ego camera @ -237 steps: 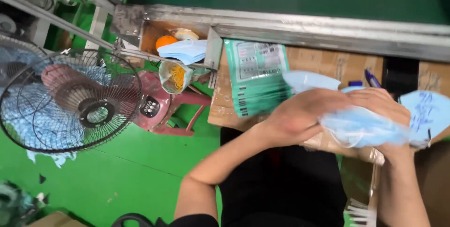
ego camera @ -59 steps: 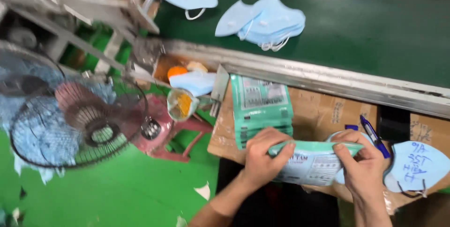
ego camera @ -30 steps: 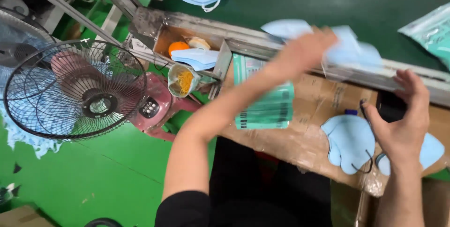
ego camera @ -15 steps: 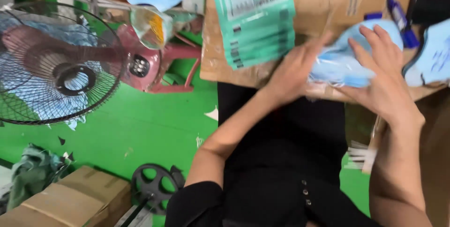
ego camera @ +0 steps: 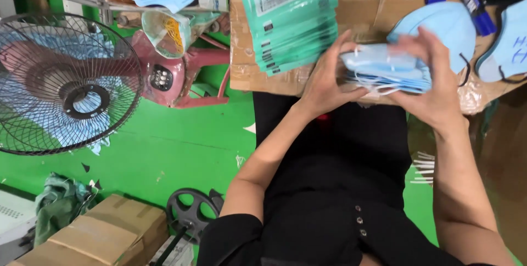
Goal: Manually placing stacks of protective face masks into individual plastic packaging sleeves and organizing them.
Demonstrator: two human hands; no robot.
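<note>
Gripping mask stack [ego camera: 384, 71] | left hand [ego camera: 329, 79], right hand [ego camera: 433, 82] clasp its ends | right fingers blurred

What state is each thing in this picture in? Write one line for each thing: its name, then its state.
left hand: gripping the mask stack's left end
right hand: gripping its right end
mask stack: folded flat, held between both hands
green pouches: stacked flat on cardboard
fan: lying tilted; spinning or not, cannot tell
blue marker: capped, lying flat
</note>
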